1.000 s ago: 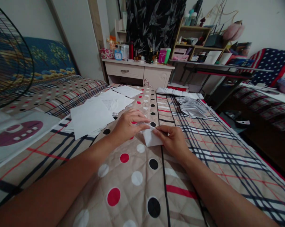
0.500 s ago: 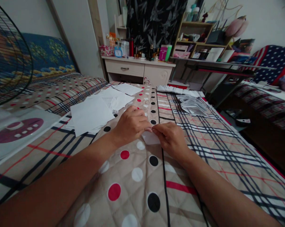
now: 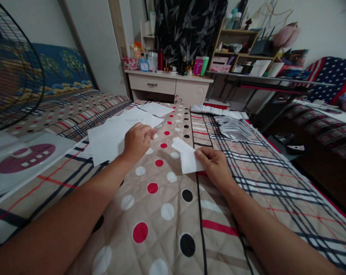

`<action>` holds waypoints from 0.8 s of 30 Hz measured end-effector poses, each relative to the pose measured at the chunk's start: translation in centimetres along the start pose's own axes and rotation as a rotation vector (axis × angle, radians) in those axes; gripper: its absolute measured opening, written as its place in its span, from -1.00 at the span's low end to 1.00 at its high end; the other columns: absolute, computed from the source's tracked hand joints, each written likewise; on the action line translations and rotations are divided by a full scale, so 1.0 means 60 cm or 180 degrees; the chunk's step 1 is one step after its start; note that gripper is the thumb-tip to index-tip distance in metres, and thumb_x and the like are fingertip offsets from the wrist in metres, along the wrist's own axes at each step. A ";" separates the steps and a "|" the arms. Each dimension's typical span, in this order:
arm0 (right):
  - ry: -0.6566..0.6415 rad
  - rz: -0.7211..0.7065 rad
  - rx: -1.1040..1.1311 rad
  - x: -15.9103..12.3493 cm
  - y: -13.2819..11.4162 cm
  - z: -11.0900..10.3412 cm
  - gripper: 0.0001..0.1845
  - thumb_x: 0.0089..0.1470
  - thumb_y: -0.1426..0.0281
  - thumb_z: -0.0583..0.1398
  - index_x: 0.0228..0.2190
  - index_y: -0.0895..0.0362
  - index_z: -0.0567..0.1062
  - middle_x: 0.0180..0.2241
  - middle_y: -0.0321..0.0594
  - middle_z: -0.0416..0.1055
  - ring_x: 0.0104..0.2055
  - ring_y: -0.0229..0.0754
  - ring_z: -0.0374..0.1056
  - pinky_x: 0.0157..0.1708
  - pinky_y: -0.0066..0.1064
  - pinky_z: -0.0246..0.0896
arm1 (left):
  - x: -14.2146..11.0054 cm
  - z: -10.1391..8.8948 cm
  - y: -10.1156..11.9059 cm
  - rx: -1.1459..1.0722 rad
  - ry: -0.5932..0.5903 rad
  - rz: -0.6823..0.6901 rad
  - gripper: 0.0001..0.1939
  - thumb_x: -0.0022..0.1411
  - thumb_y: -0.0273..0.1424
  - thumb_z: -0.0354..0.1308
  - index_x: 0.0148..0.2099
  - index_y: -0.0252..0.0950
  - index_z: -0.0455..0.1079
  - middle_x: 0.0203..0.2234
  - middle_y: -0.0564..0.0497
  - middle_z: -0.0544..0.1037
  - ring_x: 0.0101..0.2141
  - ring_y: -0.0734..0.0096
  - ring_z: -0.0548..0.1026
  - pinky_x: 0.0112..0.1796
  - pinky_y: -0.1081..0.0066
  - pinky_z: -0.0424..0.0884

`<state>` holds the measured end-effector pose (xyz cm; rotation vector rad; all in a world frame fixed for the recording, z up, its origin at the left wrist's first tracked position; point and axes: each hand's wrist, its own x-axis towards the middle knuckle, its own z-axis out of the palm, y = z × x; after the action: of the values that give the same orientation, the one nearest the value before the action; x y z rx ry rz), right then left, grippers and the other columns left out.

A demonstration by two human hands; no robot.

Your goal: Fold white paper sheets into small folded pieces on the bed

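Observation:
My right hand [image 3: 217,164] pinches a small folded piece of white paper [image 3: 188,157] between thumb and fingers, just above the bedspread. One narrow flap of that paper sticks out to the upper left. My left hand [image 3: 138,141] is at the right edge of a spread of white paper sheets [image 3: 108,139], its fingers loosely bent and apart, with nothing visible in them. Whether it touches the sheets I cannot tell. A bunch of folded white papers [image 3: 234,128] lies on the right side of the bed, beyond my right hand.
A dotted and plaid bedspread [image 3: 167,194] lies under everything. Behind the bunch stretches a row of folded papers [image 3: 215,110]. At the left are a fan [image 3: 15,72] and a white plastic bag [image 3: 64,141] with a purple print. A dresser [image 3: 161,82] stands past the bed's far end.
My left hand has let go of the small paper and moved left to the sheets. My right hand keeps the paper, now more exposed, and has shifted slightly right.

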<state>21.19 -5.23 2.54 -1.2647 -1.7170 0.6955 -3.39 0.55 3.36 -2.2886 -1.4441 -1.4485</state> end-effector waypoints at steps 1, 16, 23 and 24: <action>0.0128 0.0133 0.0204 0.000 -0.001 0.003 -0.67 0.11 0.22 0.14 -0.57 0.15 0.44 -0.64 -0.34 0.22 -0.57 -0.30 0.09 -0.57 -0.45 -0.09 | 0.000 0.002 0.003 -0.0301 0.0039 -0.0441 -0.66 0.27 -0.28 0.03 -0.51 -0.28 0.41 -0.56 -0.04 0.49 -0.42 0.31 0.42 -0.34 0.36 0.25; -0.0340 0.0848 0.1856 -0.016 -0.026 0.039 -0.68 -0.07 0.20 0.32 -0.35 0.18 0.49 -0.50 -0.25 0.48 -0.55 -0.28 0.31 -0.57 -0.49 0.17 | -0.046 0.052 0.110 -0.2971 -0.1299 -0.2487 -0.70 0.01 -0.23 0.32 -0.33 -0.39 0.49 -0.53 0.03 0.52 -0.61 0.58 0.38 -0.62 0.58 0.24; -0.0897 0.0863 0.1621 -0.014 -0.025 0.038 -0.64 -0.09 0.15 0.33 -0.44 0.22 0.49 -0.55 -0.29 0.41 -0.59 -0.36 0.18 -0.61 -0.51 0.01 | -0.041 0.050 0.106 -0.2817 -0.1300 -0.2374 -0.67 -0.07 -0.22 0.38 -0.36 -0.39 0.47 -0.57 0.09 0.47 -0.65 0.62 0.30 -0.66 0.57 0.14; -0.0977 0.0844 0.1562 -0.013 -0.023 0.038 -0.63 -0.09 0.14 0.32 -0.47 0.22 0.48 -0.58 -0.32 0.37 -0.60 -0.37 0.15 -0.62 -0.51 -0.02 | -0.039 0.050 0.102 -0.2863 -0.1258 -0.2350 -0.65 -0.08 -0.21 0.38 -0.36 -0.39 0.47 -0.55 0.07 0.49 -0.63 0.60 0.32 -0.64 0.56 0.17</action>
<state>18.65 -6.32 2.37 -1.0789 -1.4883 1.4327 2.86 -2.92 2.39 -2.7749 -2.2761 -2.3165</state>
